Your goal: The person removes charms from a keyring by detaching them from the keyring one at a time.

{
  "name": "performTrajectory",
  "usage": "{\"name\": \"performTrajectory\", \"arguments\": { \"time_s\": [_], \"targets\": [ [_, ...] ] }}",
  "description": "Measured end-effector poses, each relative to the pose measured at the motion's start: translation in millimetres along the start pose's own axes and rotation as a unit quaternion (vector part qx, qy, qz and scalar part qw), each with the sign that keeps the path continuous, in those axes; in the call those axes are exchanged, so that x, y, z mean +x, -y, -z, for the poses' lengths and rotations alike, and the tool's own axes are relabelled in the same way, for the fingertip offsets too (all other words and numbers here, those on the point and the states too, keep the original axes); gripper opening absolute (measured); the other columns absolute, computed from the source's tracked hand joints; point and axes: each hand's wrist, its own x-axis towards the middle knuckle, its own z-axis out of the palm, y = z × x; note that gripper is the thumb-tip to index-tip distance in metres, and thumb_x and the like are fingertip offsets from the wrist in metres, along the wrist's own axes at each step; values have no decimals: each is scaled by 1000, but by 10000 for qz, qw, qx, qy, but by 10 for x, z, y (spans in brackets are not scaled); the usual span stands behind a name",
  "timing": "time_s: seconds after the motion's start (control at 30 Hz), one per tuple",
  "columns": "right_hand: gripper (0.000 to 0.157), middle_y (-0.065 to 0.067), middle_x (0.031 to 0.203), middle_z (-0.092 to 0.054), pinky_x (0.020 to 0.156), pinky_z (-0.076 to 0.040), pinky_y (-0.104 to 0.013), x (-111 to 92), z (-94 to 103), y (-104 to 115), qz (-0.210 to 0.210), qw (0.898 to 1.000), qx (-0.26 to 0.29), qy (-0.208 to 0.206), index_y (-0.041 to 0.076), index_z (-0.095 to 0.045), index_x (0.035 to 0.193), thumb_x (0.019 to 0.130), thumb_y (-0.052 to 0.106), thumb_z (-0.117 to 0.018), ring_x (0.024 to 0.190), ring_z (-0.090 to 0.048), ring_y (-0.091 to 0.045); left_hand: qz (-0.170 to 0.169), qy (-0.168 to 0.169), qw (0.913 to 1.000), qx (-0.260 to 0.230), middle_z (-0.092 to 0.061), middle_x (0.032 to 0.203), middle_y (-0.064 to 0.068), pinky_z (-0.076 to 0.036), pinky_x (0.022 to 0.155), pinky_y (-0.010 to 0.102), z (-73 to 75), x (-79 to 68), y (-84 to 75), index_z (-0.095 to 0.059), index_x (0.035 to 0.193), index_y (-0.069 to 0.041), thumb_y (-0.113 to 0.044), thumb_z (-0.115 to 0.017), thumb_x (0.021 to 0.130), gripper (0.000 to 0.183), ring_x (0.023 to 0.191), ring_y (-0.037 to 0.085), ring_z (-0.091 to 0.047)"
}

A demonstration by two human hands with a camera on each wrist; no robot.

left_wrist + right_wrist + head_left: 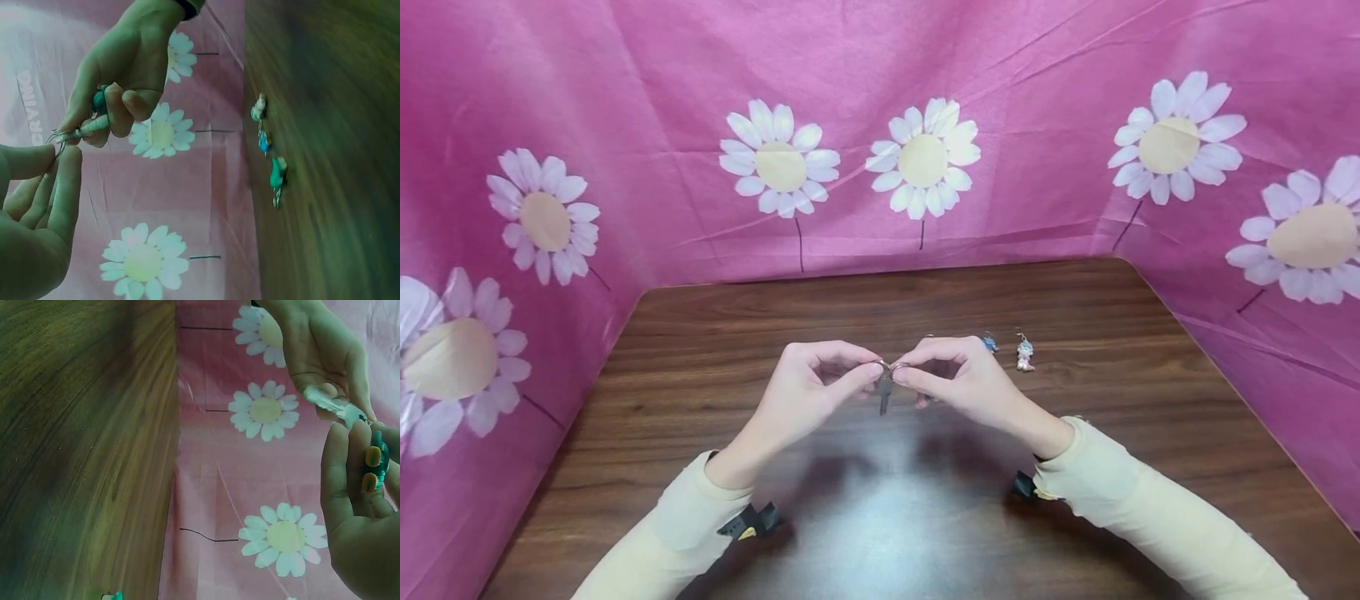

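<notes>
Held up over the table, the two hands meet fingertip to fingertip. My left hand (801,387) pinches a thin metal key ring (57,139) between thumb and forefinger. A silver key (884,398) hangs between the hands, and its toothed blade (325,400) shows in the right wrist view. My right hand (973,383) pinches the ring from the other side. Against that hand's fingers dangles a small green keychain figure (376,464) with orange feet, partly covered by the fingers. How the figure's fitting joins the key ring, I cannot tell.
Behind the right hand on the brown wooden table (700,333) lie a pale figure keychain (1025,353), a blue one (990,343) and a green one (279,172). Pink cloth (662,100) printed with daisies stands around the table's back and sides.
</notes>
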Motion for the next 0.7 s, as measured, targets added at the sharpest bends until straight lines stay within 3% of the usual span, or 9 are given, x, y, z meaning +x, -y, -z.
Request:
{"name": "performTrajectory", "arguments": {
  "time_s": [0.17, 0.27, 0.5, 0.6, 0.7],
  "targets": [
    [19, -5, 79, -70, 49, -54, -30, 17, -39, -26, 812, 9952, -533, 99, 6, -79, 104, 90, -4, -74, 60, -63, -25, 403, 29, 9977, -545, -76, 89, 13, -63, 67, 39, 52, -6, -4, -74, 101, 5, -3, -73, 93, 12, 70, 19, -72],
    [18, 0, 79, -70, 48, -53, -27, 22, -34, -33, 873, 9939, -664, 111, 7, -79, 104, 90, -4, -74, 60, -63, -23, 493, -28, 9970, -598, -75, 87, 14, -63, 67, 38, 77, -23, -6, -74, 102, 7, -3, -73, 93, 13, 69, 16, -71],
    [13, -2, 83, -73, 57, -57, -31, 126, 73, -56, 115, 9965, -826, -73, 10, -78, 104, 93, 6, -74, 68, -67, -25, 590, 180, 9976, -316, -75, 94, 13, -63, 77, 45, 205, 17, 41, -74, 104, 2, -8, -73, 94, 15, 82, 22, -74],
    [10, -4, 88, -75, 58, -59, -33, 222, 125, -158, -413, 9955, -837, -163, 11, -78, 103, 95, 14, -74, 75, -71, -29, 857, 398, 9948, -385, -75, 98, 14, -61, 81, 47, 296, 73, 128, -71, 106, 2, -9, -71, 95, 16, 85, 24, -73],
    [15, -10, 93, -76, 64, -62, -37, 329, 161, -339, -1033, 9934, -494, -62, 6, -77, 105, 96, 16, -73, 81, -74, -30, 1188, 570, 9899, -516, -74, 100, 15, -59, 86, 54, 372, 125, 273, -67, 109, 5, -7, -68, 97, 17, 85, 27, -73]
  ]
}}
